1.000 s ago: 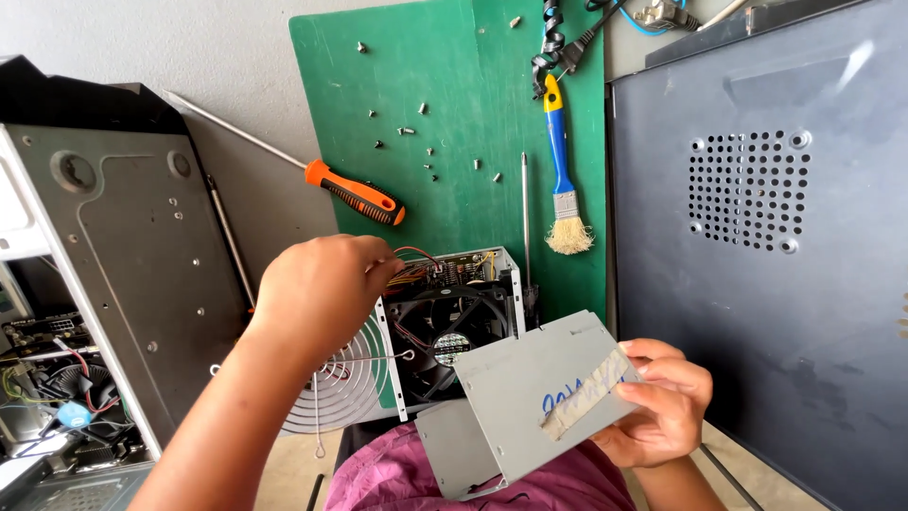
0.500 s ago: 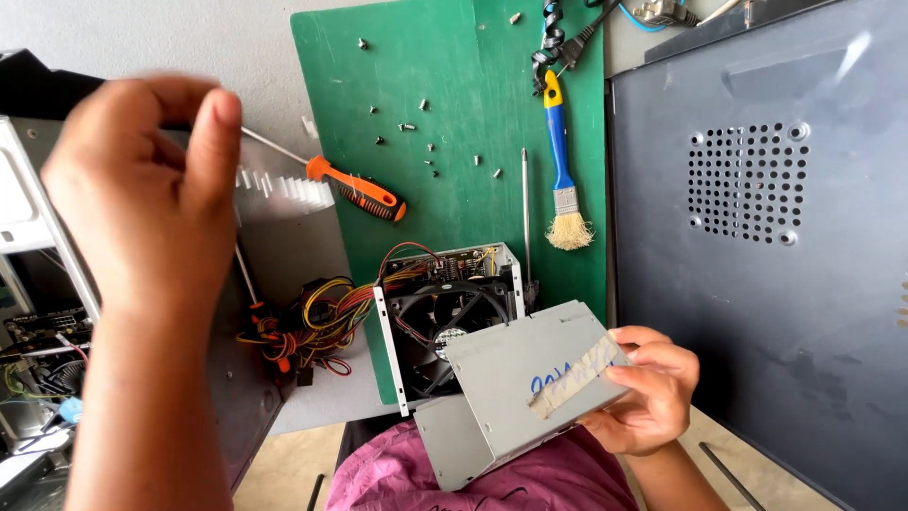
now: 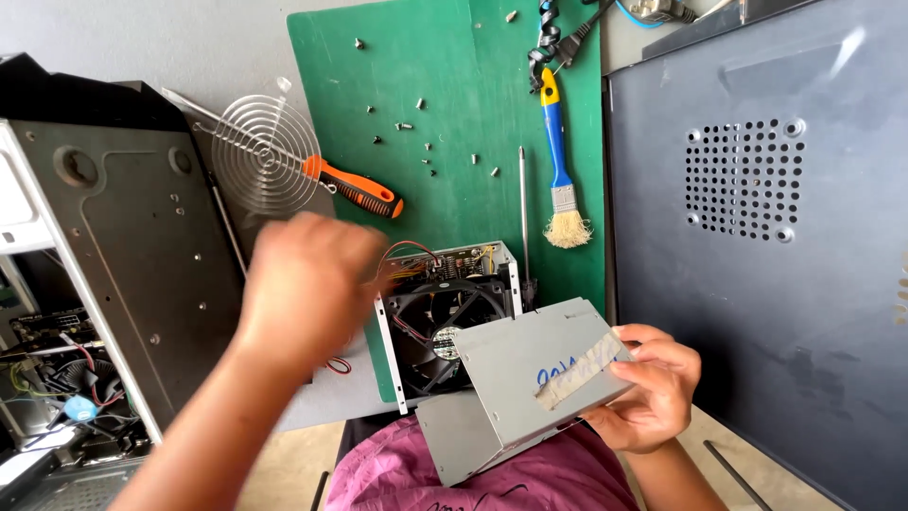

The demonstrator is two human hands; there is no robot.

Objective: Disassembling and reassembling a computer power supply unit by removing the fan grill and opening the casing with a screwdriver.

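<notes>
My right hand [image 3: 653, 393] grips a grey metal power supply box [image 3: 530, 378] with a strip of tape on its side, held over my lap. Its open end shows a black fan [image 3: 445, 326] and coloured wires. My left hand [image 3: 303, 284] is blurred just left of the fan, its back toward the camera, and I see nothing in it. A round wire fan grille [image 3: 265, 156] lies on the table beyond it, partly over an orange-handled screwdriver [image 3: 355, 192].
A green mat [image 3: 454, 123] carries several loose screws, a blue-handled brush [image 3: 560, 166] and a thin metal rod [image 3: 523, 208]. An open computer case [image 3: 113, 274] stands at the left. A large dark grey case panel [image 3: 757, 237] fills the right side.
My left hand lifted the fan grille off the power supply, set it down by the screwdriver, and has come back toward the fan. My right hand kept holding the box.
</notes>
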